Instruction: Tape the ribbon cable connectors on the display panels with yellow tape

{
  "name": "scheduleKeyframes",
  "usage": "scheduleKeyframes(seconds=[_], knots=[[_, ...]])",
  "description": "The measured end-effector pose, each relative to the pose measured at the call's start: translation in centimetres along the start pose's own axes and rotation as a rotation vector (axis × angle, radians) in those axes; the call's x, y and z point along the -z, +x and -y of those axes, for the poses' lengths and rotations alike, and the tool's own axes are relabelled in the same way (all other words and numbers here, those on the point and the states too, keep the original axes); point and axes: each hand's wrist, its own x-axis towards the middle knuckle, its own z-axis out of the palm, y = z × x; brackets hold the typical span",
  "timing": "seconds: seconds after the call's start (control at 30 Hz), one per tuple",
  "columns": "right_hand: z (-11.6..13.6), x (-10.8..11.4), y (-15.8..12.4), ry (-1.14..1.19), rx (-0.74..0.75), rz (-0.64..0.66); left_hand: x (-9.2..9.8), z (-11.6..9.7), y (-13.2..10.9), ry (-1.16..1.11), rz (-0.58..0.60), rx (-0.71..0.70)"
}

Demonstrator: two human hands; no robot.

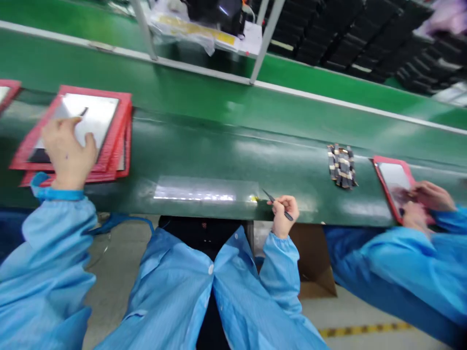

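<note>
Your left hand (69, 150) is open over the pile at the left of the tabletop (186, 150), thumb and forefinger spread above a pale flat panel (100, 109); whether the fingertips touch it, you cannot tell from here. The panel lies on pink sheets (124, 109) stacked unevenly, and a small dark strip (84, 111) sits on it just beyond your fingers. A blue band (60, 194) circles your left wrist. Your right hand (280, 222) grips dark tweezers (270, 197), their tips pointing away and to the left, near the tabletop's front edge. Between your hands lies a clear strip (204, 190) with bright reflections. Farther right is a cluster of dark and pale pieces (342, 166), and beyond it a co-worker's hands (434, 195) are at a pink-bordered panel (394, 176).
</note>
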Motion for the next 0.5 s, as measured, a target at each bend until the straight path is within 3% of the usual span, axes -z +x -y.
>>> scheduleKeyframes(seconds=[0.1,0.2,0.27,0.37,0.5], knots=[[0.9,1.3,-1.3,-0.174,0.003,0.132,-3.2,-8.3,-6.5,-0.227,0.063,-0.349],[1.4,2.6,-2.2,-0.34,0.049,0.175,-5.5,-15.9,-13.6,-0.471,0.301,-0.543],[1.6,3.1,-2.5,-0.402,0.079,0.19,-6.5,-19.7,-17.2,-0.579,0.443,-0.641],[1.7,3.2,-2.6,-0.43,0.099,0.233,-7.5,-23.1,-20.1,-0.557,0.559,-0.775],[1.8,2.4,-2.4,-0.434,0.123,0.286,-8.1,-24.3,-21.0,-0.426,0.591,-0.87]])
